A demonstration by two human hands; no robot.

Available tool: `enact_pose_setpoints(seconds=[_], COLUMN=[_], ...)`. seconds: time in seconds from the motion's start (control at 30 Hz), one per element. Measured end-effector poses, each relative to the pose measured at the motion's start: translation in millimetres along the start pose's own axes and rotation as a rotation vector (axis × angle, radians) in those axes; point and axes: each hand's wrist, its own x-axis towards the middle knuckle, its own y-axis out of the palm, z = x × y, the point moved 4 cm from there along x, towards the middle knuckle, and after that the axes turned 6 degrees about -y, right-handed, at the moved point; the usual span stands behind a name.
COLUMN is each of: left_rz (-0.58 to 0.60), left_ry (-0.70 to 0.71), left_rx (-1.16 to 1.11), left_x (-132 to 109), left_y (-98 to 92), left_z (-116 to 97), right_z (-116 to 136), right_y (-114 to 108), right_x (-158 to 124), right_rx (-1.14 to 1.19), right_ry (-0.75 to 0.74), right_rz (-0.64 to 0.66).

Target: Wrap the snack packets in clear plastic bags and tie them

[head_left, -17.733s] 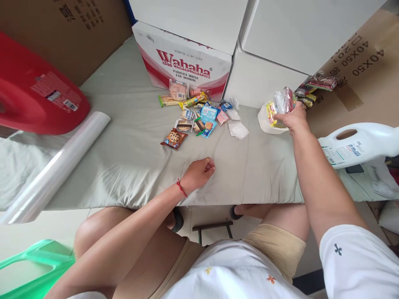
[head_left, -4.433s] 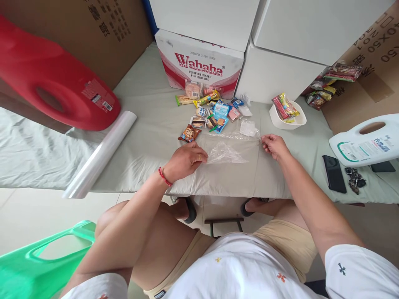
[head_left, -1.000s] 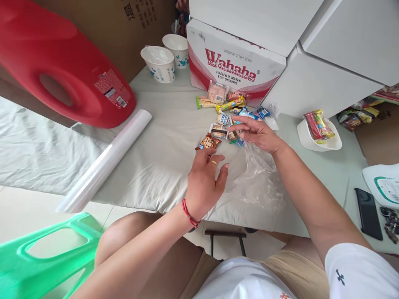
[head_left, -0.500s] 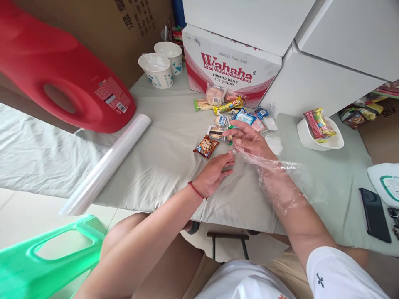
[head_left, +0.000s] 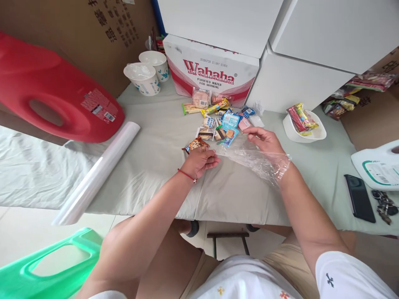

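Observation:
A clear plastic film [head_left: 249, 160] stretches from my left hand to my right wrist. My left hand [head_left: 201, 162] is closed, its fingertips pinching the film's end beside a brown cookie packet [head_left: 195, 144], which it partly covers. My right hand [head_left: 264, 139] has its fingers stretched out to the left, close to a pink packet [head_left: 245, 123]; the film lies loosely about its wrist. Small wrapped snacks lie beyond my hands: a light-blue packet [head_left: 231, 120], a yellow stick packet [head_left: 215, 107] and a clear-wrapped sandwich biscuit [head_left: 205, 133].
Behind the snacks stands a Wahaha carton [head_left: 212, 70]. Paper cups [head_left: 143, 81], a red jug [head_left: 62, 95] and a film roll [head_left: 99, 170] are on the left. To the right are a white bowl [head_left: 304, 133] with snacks, a phone [head_left: 360, 199] and keys [head_left: 385, 203].
My hands have moved apart: the left shifted left over the cookie packet, the right went right. The film has drawn out between them. The view has shifted a little.

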Motion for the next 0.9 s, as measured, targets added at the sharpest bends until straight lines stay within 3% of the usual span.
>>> enact_pose_setpoints(seconds=[0.1,0.17,0.23,0.3,0.47,0.53,0.63,0.77,0.9], left_rz=[-0.027,-0.042,-0.054,-0.062,-0.069,-0.070,-0.080,-0.121,-0.348], left_ry=[0.012,0.019,0.025,0.034,0.047,0.048,0.062,0.137,0.401], left_rx=[0.014,0.026,0.046,0.066,0.054,0.038,0.034,0.126,0.369], left_x=[0,-1,-2,-2,0,0,0,0,-7], left_y=[2.3,4.6,6.1,6.3,3.2,2.7,3.9,6.4,0.0], left_z=[-1,-1,-2,-3,-6,-6,-7,-8,-13], right_z=[5,9,15,24,64,77,84,73,58], right_y=[-24,-26,-21,-12,10,22,50,94,127], right_x=[-37,-65,-89,-107,-139,-152,-169,-182,-181], right_rx=[0.070,0.076,-0.036,-0.243,-0.689,-0.777,-0.868,-0.928,-1.021], right_ry=[0.216,0.328,0.331,0.233,-0.203,-0.344,-0.473,-0.478,-0.373], right_rz=[-0.005,0.062,0.100,0.057,-0.296,-0.330,-0.222,-0.031,0.124])
